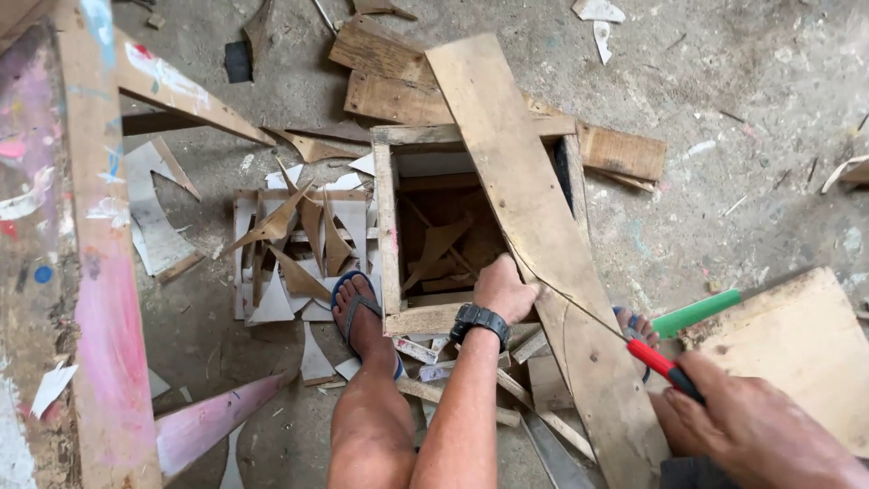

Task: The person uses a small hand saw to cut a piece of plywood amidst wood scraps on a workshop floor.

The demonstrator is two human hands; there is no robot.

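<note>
A long plywood board (516,172) lies slanted across an open wooden box frame (387,226). My left hand (503,288), with a black watch on the wrist, presses on the board's left edge over the frame. My right hand (751,426) grips the red and black handle of a handsaw (665,365). Its thin blade runs up and left along a curved pencil line on the board, toward my left hand. My left foot in a blue sandal (360,312) stands beside the frame.
Pointed plywood offcuts (294,244) litter the concrete floor left of the frame. More boards (389,77) lie behind it. A pink painted wooden structure (100,272) stands at the left. Another plywood sheet (806,349) and a green tube (697,312) lie at the right.
</note>
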